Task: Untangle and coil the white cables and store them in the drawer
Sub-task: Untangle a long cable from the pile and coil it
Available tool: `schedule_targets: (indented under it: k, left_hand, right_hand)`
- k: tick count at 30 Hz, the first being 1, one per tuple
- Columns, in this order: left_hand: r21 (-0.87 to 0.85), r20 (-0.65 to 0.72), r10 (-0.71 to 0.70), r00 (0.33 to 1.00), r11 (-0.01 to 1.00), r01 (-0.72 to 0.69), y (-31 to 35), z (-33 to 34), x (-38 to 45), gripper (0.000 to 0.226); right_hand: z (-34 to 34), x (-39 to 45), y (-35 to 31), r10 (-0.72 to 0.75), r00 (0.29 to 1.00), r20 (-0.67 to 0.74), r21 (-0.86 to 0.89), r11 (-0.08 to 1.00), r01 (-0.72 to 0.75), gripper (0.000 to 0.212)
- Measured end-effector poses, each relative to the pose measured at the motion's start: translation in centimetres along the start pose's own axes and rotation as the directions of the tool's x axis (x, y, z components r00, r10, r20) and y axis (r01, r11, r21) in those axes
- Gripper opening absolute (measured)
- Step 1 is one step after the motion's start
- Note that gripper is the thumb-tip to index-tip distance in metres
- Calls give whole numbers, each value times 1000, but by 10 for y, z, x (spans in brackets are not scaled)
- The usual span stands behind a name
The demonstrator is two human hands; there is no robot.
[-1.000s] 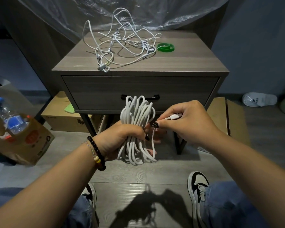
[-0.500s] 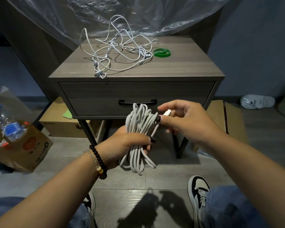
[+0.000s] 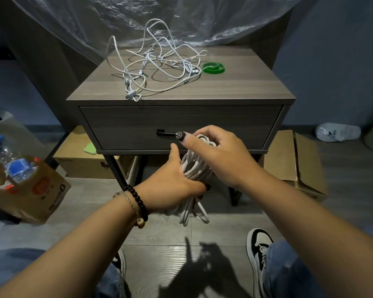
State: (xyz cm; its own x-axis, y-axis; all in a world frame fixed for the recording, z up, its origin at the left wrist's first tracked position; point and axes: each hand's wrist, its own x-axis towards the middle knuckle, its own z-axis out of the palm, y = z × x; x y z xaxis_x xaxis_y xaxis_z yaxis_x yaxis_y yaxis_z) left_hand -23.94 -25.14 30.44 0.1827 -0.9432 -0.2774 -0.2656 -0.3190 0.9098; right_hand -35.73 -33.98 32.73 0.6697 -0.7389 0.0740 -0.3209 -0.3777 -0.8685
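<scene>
Before the closed drawer [image 3: 181,123]: one coiled white cable bundle [image 3: 194,168], gripped at mid-length by the left hand [image 3: 172,186], upper loops held under the curled right hand [image 3: 220,155]. On the nightstand [image 3: 246,89] top, toward its back edge: tangled white cables [image 3: 157,69], loose.

Tangled cables [image 3: 159,67] on nightstand [image 3: 235,91] top, tape roll [image 3: 213,67] just right of them. Drawer [image 3: 121,125] below, shut. Coiled cable [image 3: 195,168] in front of drawer, btwn left hand [image 3: 172,183] & right hand [image 3: 220,155]. Bag w/ bottle [image 3: 11,160] on floor left; boxes [image 3: 297,162] under and right.
</scene>
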Motion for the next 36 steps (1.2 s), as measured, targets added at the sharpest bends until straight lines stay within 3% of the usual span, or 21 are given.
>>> schedule_targets:
  k: [6, 12, 16, 18, 22, 27, 31, 36]
  left_hand:
    - [54, -107, -36, 994, 998, 42, 2, -8, -5, 115]
    - [136, -113, -7, 994, 990, 23, 3, -19, -11, 130]
    - [186, -151, -26, 988, 981, 54, 11, -19, -16, 128]
    - [242, -205, 18, 979, 970, 33, 15, -17, -17, 115]
    - [314, -298, 132, 946, 949, -34, 29, -16, -19, 51]
    - [109, -208, 57, 976, 993, -35, 32, -19, -29, 22]
    - [-4, -189, 40, 981, 999, -41, 23, -12, -31, 22]
    - [-258, -88, -6, 996, 966, -17, 17, -4, -29, 38]
  right_hand:
    - [1, 5, -9, -89, 996, 22, -100, 991, 91, 30]
    - [12, -1, -11, -200, 979, 29, -21, 979, 201, 26]
    - [20, -1, -11, -202, 977, -62, 110, 972, 208, 19]
    - [21, 4, -12, -189, 975, -118, 191, 959, 209, 17]
    - [16, 13, -16, -190, 963, -193, 287, 927, 240, 13]
    - [-2, 14, -20, -171, 966, -193, 416, 878, 238, 14]
    - [0, 10, -20, -171, 966, -192, 395, 888, 235, 13]
    - [0, 11, -17, -161, 966, -204, 355, 907, 226, 11]
